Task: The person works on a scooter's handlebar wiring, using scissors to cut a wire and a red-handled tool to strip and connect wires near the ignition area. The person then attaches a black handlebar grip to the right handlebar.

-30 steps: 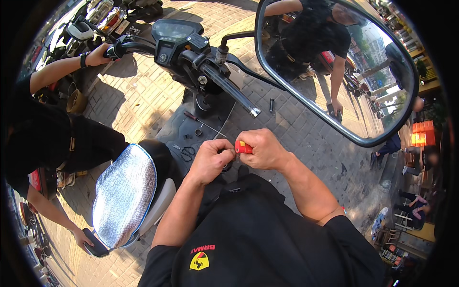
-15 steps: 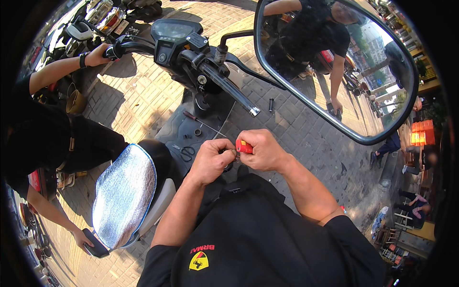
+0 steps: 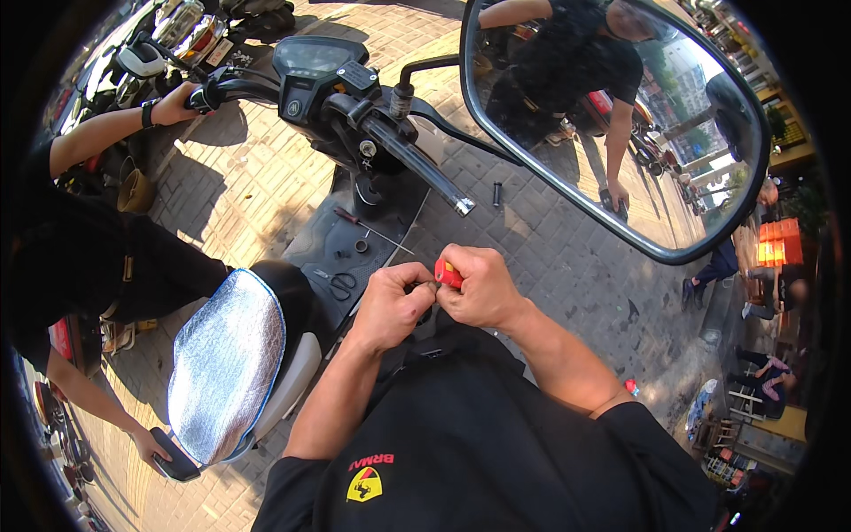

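Red object (image 3: 448,274) sits clasped in my right hand (image 3: 481,285), likely held close beside my curled left hand (image 3: 394,308) for steadiness, though whether the left pinches anything I cannot tell.

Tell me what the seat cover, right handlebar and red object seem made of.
Seat cover: probably foil-faced padding, shiny silver; its crinkled surface throws bright glints.
Right handlebar: likely metal, glossy and dark with a silvery tip; pale highlights streak along it.
Red object: perhaps hard plastic, judging by its bright, solid red; the right hand hides much of it, so that stays open.
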A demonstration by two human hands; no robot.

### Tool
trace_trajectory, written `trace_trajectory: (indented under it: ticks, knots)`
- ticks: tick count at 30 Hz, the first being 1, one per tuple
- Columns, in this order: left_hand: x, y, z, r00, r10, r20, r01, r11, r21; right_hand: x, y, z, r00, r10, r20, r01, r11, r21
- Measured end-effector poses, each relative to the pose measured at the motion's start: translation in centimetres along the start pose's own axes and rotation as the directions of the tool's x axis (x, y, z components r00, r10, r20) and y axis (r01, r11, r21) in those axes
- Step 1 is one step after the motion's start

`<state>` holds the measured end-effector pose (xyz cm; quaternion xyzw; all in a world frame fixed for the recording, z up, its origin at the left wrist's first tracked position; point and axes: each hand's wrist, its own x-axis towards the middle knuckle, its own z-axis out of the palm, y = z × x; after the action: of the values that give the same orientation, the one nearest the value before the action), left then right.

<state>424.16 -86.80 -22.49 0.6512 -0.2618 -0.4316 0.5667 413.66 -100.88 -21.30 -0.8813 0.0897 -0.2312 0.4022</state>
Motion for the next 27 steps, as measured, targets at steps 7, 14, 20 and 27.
trace_trajectory:
  ticks: [7,14,20,27]
  knots:
    - [-0.3,0.0,0.0,0.999,-0.025,0.025,0.026,0.999,-0.033,-0.5,0.1,0.1,0.999,0.010,-0.052,-0.013,0.999,-0.047]
    - [-0.3,0.5,-1.2,0.997,0.005,-0.075,-0.010,0.997,-0.075,-0.1,1.2,-1.6,0.968,0.249,-0.027,-0.244,0.963,0.116]
    - [-0.1,0.5,-1.5,0.999,-0.009,-0.052,-0.002,0.976,-0.216,0.0,0.9,-2.1,0.936,0.335,0.105,-0.349,0.919,0.183]
    - [0.5,0.3,-1.5,0.993,-0.009,0.118,0.047,0.945,-0.323,1.7,0.6,-1.8,0.979,-0.003,0.206,-0.069,0.937,0.342]
